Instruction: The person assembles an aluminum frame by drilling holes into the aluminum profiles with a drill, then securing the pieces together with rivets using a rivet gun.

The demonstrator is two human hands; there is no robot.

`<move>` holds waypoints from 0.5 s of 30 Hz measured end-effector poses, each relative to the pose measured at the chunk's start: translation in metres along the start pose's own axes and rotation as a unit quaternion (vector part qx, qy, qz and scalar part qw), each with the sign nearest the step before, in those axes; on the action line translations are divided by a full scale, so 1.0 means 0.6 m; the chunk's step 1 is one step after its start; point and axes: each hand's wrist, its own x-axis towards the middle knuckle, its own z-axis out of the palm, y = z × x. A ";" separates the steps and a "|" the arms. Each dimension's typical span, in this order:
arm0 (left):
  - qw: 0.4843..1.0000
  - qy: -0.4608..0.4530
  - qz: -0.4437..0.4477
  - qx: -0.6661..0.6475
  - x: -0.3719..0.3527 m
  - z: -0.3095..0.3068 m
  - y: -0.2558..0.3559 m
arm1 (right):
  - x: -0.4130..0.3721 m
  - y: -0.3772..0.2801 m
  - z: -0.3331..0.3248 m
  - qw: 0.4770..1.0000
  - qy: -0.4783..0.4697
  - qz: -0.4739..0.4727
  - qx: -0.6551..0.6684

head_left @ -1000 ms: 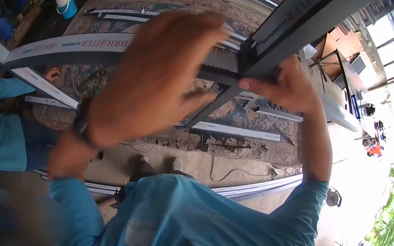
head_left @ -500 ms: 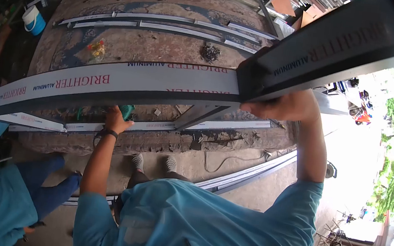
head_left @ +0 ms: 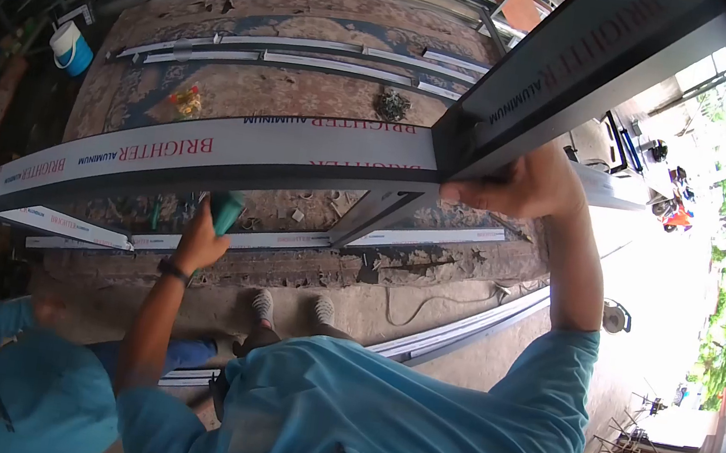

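An aluminum frame (head_left: 140, 147), with film lettered BRIGHTER ALUMINUM, stands across the workbench close to the camera. My right hand (head_left: 533, 187) is closed around the frame's near right corner, thumb along the underside of the bar. Below the long upper bar, my left hand (head_left: 203, 240) is wrapped round a green power tool (head_left: 226, 210); its exact kind is hard to make out. The tool sits just behind the frame's lower bar (head_left: 283, 240). A short crosspiece (head_left: 375, 214) runs between the bars.
Several aluminum strips (head_left: 311, 62) lie on the carpet-covered bench (head_left: 244, 87), near a pile of dark small parts (head_left: 392, 105) and a yellow-red packet (head_left: 185, 100). A co-worker (head_left: 40, 377) bends at lower left. Long profiles (head_left: 460, 326) and a cable (head_left: 397, 314) lie on the floor.
My left hand has swung the green tool slightly, showing more of its body. My right hand keeps its hold on the corner. The co-worker at left has bent lower, away from the frame.
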 end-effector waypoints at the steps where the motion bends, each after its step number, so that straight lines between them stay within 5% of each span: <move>1: 0.998 -0.001 0.059 -0.033 -0.037 -0.028 0.024 | 0.000 0.009 0.001 0.998 -0.002 -0.044 -0.047; 2: 0.991 -0.001 0.118 -0.067 -0.076 -0.057 0.055 | 0.001 0.013 0.007 0.997 0.019 -0.072 -0.037; 4: 0.954 -0.147 -0.001 -0.263 -0.156 -0.126 0.134 | 0.006 0.018 0.016 0.990 0.060 -0.128 -0.020; 8: 0.905 -0.164 -0.032 -0.390 -0.291 -0.210 0.207 | 0.010 0.023 0.006 0.985 0.050 -0.155 -0.053; 13: 0.848 -0.100 0.110 -0.509 -0.349 -0.290 0.219 | 0.015 0.023 0.010 0.985 0.066 -0.152 -0.045; 15: 0.840 -0.102 0.152 -0.511 -0.319 -0.308 0.245 | 0.006 0.027 0.009 0.997 0.043 -0.069 -0.018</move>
